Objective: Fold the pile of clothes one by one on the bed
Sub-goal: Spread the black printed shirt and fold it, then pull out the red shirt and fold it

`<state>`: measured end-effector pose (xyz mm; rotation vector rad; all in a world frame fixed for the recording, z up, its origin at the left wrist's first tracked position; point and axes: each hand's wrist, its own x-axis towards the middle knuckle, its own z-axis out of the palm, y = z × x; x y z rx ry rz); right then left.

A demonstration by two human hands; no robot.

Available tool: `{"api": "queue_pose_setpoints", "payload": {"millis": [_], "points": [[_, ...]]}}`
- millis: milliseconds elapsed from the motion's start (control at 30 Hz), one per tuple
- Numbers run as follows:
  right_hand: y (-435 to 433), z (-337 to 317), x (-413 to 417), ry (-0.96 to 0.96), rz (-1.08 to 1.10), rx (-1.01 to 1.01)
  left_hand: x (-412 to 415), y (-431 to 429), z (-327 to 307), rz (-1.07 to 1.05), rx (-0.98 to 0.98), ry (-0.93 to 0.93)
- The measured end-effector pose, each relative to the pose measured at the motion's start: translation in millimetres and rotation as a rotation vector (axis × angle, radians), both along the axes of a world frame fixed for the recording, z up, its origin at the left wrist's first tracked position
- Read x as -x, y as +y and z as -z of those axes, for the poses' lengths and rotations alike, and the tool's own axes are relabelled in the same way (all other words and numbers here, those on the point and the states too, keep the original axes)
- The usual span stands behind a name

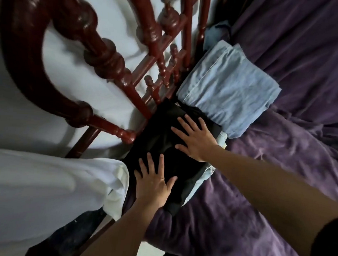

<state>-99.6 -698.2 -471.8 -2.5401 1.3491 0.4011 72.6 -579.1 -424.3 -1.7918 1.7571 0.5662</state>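
A folded black garment (pixel 162 135) lies at the bed's edge, against the wooden bed frame. My left hand (pixel 153 182) lies flat on its near part with fingers spread. On the far part my right hand (pixel 196 138) presses down, fingers straight and spread too. A light blue fabric edge (pixel 207 174) peeks out from under the black garment. Just beyond it sits a folded light blue garment (pixel 229 88) on the purple bedspread (pixel 279 172).
The dark red turned-wood bed frame (pixel 109 58) curves along the left, with white floor behind it. White fabric (pixel 53 184) hangs at the lower left. A crumpled blue cloth (pixel 216 33) lies by the frame at the top. Purple bedspread fills the right.
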Motion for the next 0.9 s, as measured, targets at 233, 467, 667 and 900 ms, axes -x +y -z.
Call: {"api": "queue_pose_setpoints", "payload": {"millis": [233, 467, 667, 900], "points": [[59.6, -64.1, 35.0, -0.017, 0.244, -0.035, 11.9, 5.7, -66.2, 0.285, 0.232, 0.078], [183.5, -124.7, 95.1, -0.024, 0.629, -0.051, 46.5, 32.3, -95.4, 0.589, 0.188, 0.226], [308.2, -154.0, 155.4, -0.010, 0.968, -0.015, 110.9, 67.5, -116.2, 0.801, 0.195, 0.330], [462.9, -197.2, 234.1, -0.015, 1.306, 0.160, 239.3, 153.2, -149.9, 1.087, 0.199, 0.394]]}}
